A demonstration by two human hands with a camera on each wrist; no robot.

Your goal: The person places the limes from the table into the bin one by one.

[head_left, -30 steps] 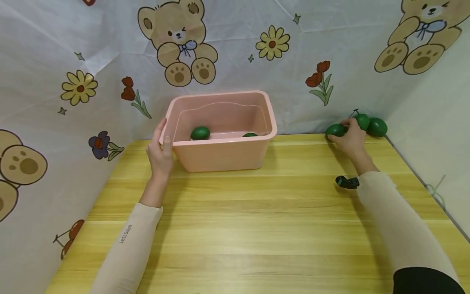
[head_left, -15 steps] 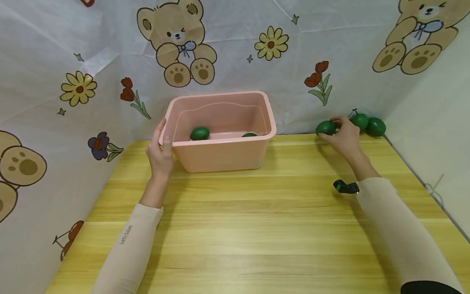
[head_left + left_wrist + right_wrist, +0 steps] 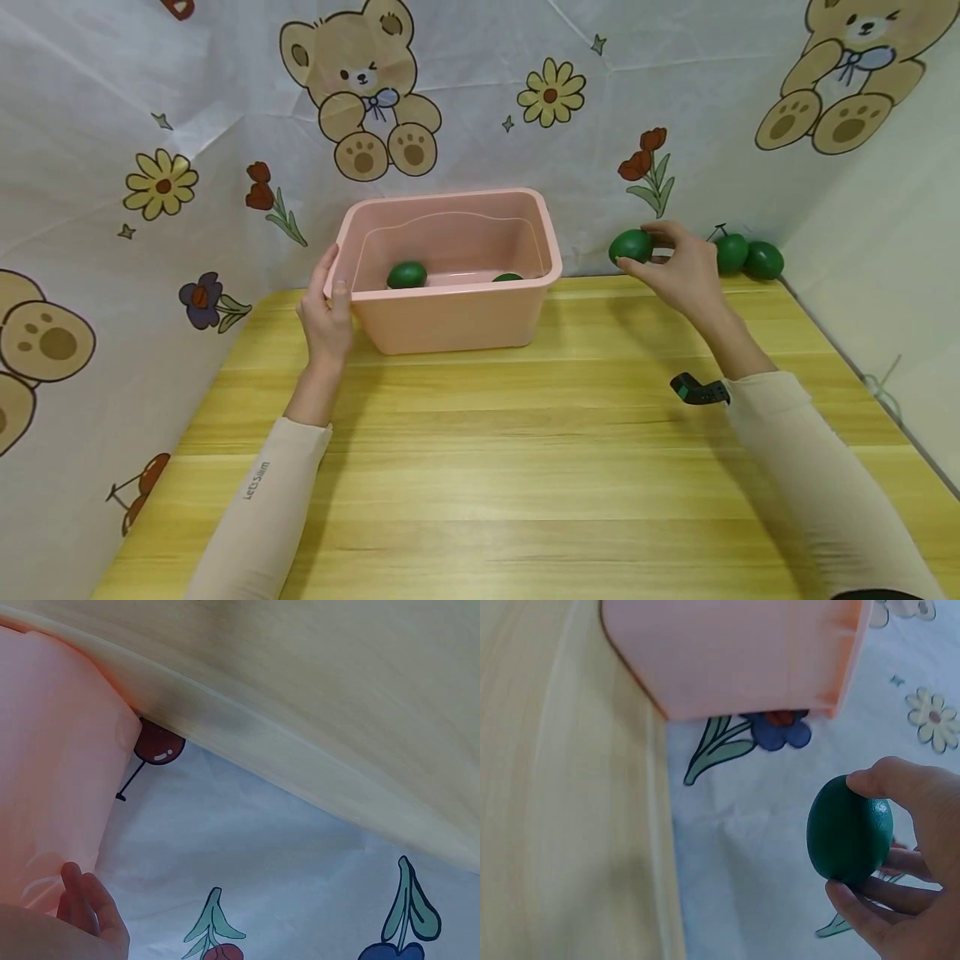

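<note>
My right hand (image 3: pixel 686 271) pinches a glossy dark green egg-shaped object (image 3: pixel 631 247) between thumb and fingers, raised a little above the table's back edge, right of the pink plastic bin (image 3: pixel 450 321). In the right wrist view the thumb presses one end of the green egg-shaped object (image 3: pixel 847 831) and fingers the other. My left hand (image 3: pixel 326 321) grips the bin's left rim; in the left wrist view some of its fingers (image 3: pixel 79 889) lie against the bin's outer side. Inside the bin sit two similar objects, one at left (image 3: pixel 407 275) and one at right (image 3: pixel 508 277), mostly hidden by the front wall.
Two more green egg-shaped objects (image 3: pixel 764 260) rest side by side at the back right corner. A wooden table (image 3: pixel 510 467) spreads in front. Behind it hangs a white cloth (image 3: pixel 480 108) printed with bears and flowers. A white wall (image 3: pixel 900 283) stands at right.
My right hand has taken the green egg-shaped object from beside the other two, lifted it and carried it left towards the bin. The left hand and the bin have stayed in place.
</note>
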